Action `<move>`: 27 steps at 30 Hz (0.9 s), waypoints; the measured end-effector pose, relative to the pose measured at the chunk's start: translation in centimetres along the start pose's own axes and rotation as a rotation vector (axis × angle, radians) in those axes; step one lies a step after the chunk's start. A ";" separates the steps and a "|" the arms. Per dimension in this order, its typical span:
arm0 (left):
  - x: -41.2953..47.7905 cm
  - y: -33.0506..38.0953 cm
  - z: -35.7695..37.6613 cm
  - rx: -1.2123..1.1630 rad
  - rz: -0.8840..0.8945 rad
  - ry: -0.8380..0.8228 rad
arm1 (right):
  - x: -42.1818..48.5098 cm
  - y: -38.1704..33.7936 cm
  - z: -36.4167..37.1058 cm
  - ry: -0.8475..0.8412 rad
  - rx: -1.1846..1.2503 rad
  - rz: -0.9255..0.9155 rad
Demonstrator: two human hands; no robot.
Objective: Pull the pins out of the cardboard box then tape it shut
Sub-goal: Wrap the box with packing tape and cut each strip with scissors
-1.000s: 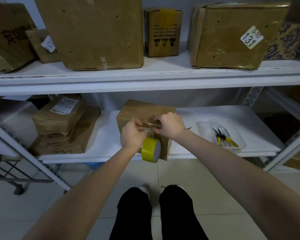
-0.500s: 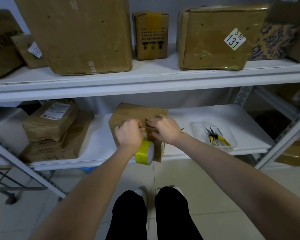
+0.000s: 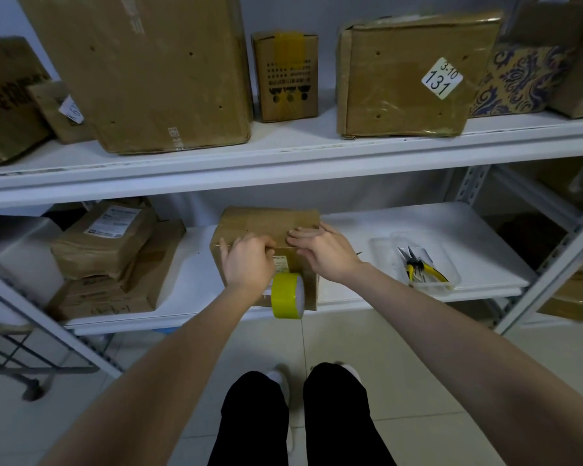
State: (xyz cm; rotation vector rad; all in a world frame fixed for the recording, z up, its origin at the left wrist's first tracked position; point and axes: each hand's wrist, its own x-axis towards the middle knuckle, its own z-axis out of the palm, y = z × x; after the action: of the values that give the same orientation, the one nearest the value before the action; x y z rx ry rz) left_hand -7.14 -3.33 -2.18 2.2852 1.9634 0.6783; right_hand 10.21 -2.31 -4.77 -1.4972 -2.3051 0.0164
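On the white shelf [image 3: 418, 230], a brown, closed cardboard box [image 3: 266, 223].

Right hand [image 3: 327, 253] slid rightward, fingers [image 3: 300, 234] flattened

Dim, soft light (edges bowed)

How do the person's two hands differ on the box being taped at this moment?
The left hand is curled at the near top edge of the cardboard box, while the right hand lies flat, fingers spread on the top. The yellow tape roll hangs just below the left hand; nothing hangs by the right one. Both touch the same box on the lower shelf.
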 end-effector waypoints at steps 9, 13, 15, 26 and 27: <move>2.8 -0.4 -1.2 0.136 -0.123 -0.181 | 0.0 1.4 0.5 0.148 0.140 -0.008; 4.6 -0.5 -1.4 0.192 -0.084 -0.271 | -0.5 2.9 1.7 0.407 0.213 0.129; 4.7 -0.8 -1.1 0.220 -0.051 -0.222 | -0.9 4.1 2.4 0.535 0.224 0.304; 4.3 -0.3 -0.2 0.195 0.021 -0.133 | -2.0 7.6 7.5 -0.354 0.135 0.883; 4.3 -0.4 -0.2 0.189 0.023 -0.122 | -1.8 7.4 7.8 -0.392 0.111 0.863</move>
State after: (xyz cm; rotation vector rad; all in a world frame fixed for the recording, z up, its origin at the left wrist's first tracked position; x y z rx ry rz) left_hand -7.15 0.76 -0.89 2.3922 2.0263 0.3576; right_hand 14.78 0.85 -14.19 -2.4590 -1.6669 0.7055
